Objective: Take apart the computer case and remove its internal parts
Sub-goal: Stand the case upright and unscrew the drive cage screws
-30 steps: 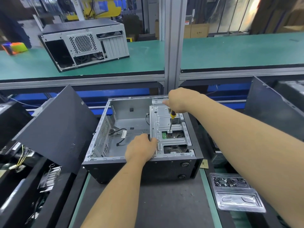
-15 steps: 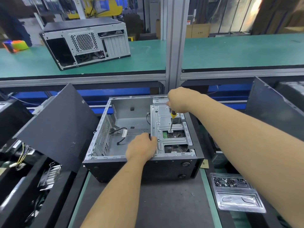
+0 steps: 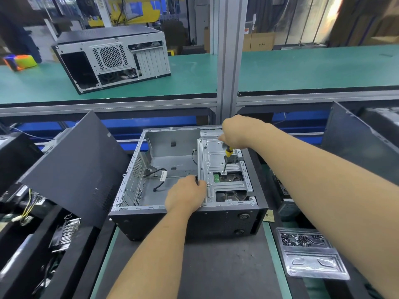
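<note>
- Computer case (image 3: 187,221) lying open-side up on the dark mat in the near middle, metal drive bracket (image 3: 224,175) filling its right half.
- Almost nothing different from half a second back: screwdriver (image 3: 226,160) on the same screw at the bracket's middle, tip down, shaft tilted slightly.
- Right hand (image 3: 237,131) clenched round the handle from above, barely shifted; probably mid-turn, screw not out yet by the look of it.
- Left hand (image 3: 185,194) curled over the bracket's left edge as before, gripping it steady.
- Meaning for the task: bracket not free, likely more fasteners to go.
- Inside left: loose black cable (image 3: 159,175) on the case floor, open room there.
- Edges: leaning black panel (image 3: 71,167) close on the left, another dark panel (image 3: 349,143) to the right, clear screw tray (image 3: 311,262) near right.
- Far shelf: second case (image 3: 112,57), well apart.
</note>
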